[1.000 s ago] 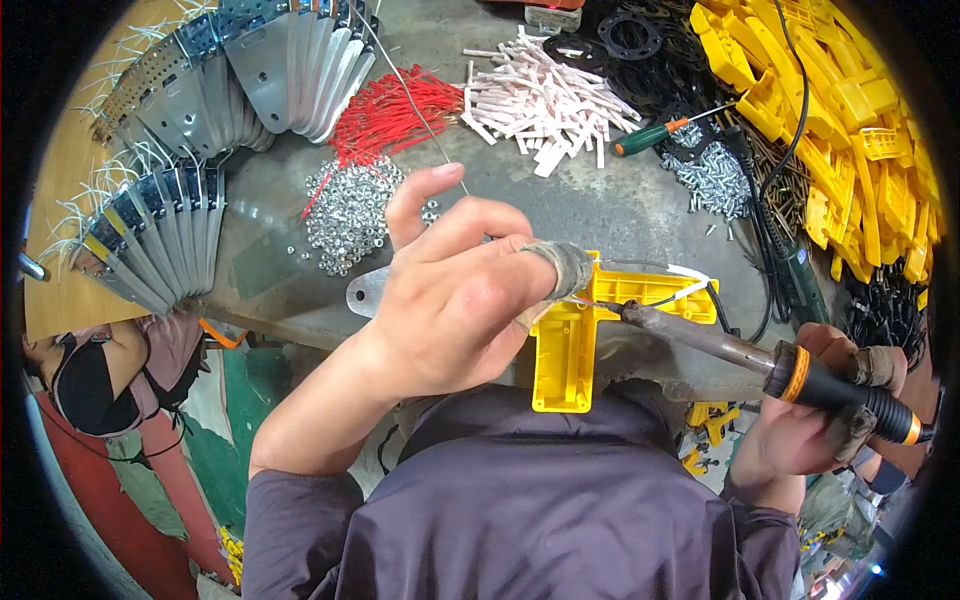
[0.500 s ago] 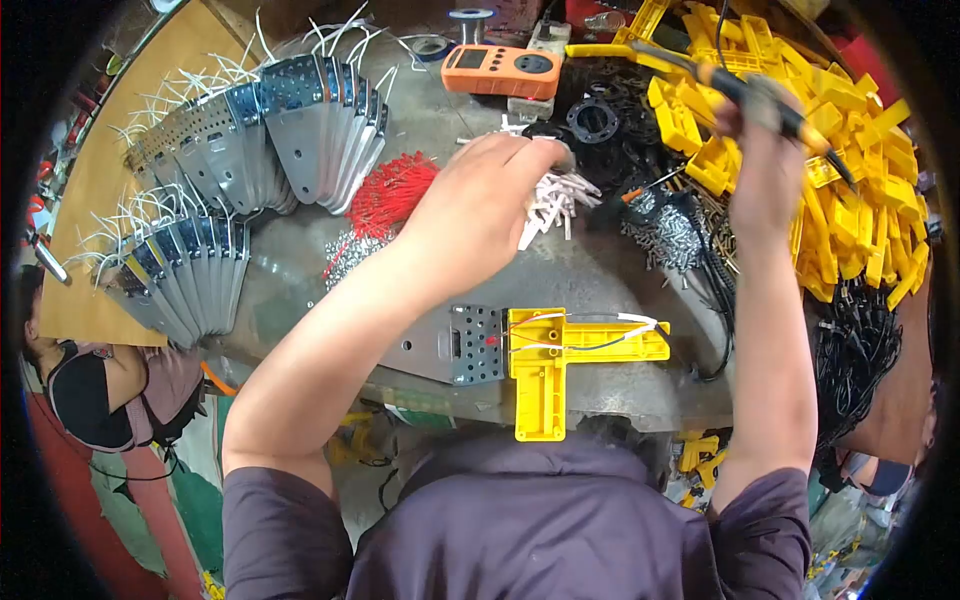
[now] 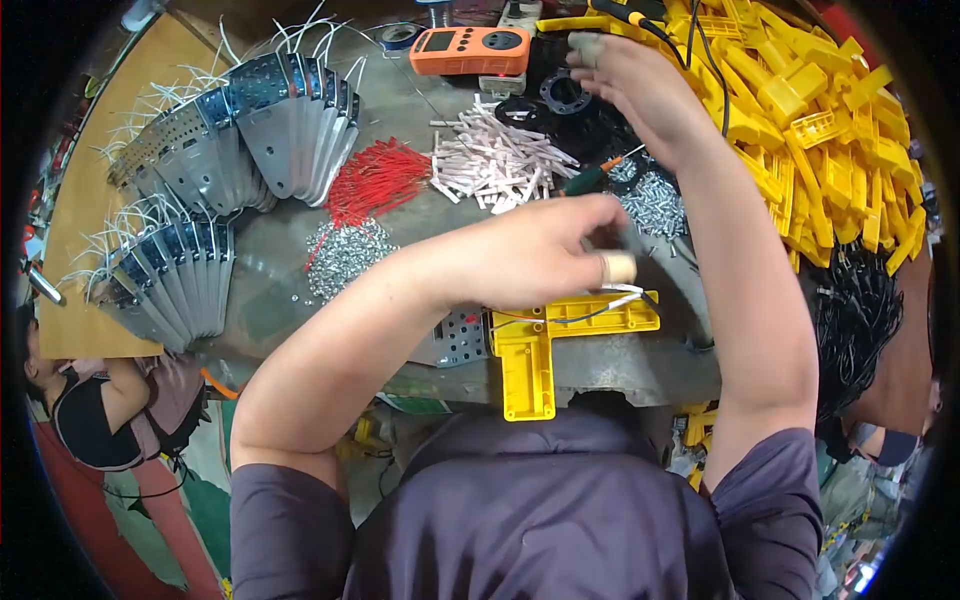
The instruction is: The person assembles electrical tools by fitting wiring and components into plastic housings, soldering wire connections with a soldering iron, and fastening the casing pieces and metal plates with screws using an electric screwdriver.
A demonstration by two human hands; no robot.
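My left hand [image 3: 540, 252] hovers over the right arm of a T-shaped yellow plastic housing [image 3: 527, 375]. Its thumb and fingers are apart, with tape round one finger, and I see nothing held. Thin wires with a white sleeve [image 3: 628, 291] run along the housing near those fingers. A perforated metal plate [image 3: 462, 340] joins the housing's left side, partly hidden by my forearm. Farther back, my right hand [image 3: 645, 95] is raised with fingers stretched out and nothing in it. Beyond it lies a corded tool with a black-and-orange handle [image 3: 625, 12], by the yellow parts.
White sleeves [image 3: 490, 160], red sleeves [image 3: 378, 180] and small metal pieces [image 3: 345, 258] lie in piles. Screws [image 3: 655, 205] and a green-handled screwdriver [image 3: 588, 180] are nearby. Yellow parts [image 3: 800, 130] heap at right, metal plates [image 3: 300, 130] at left. An orange meter [image 3: 470, 50] stands behind.
My right hand has let go of the corded tool, now at the top, and moved left. My left hand has come from the white sleeves down over the yellow housing.
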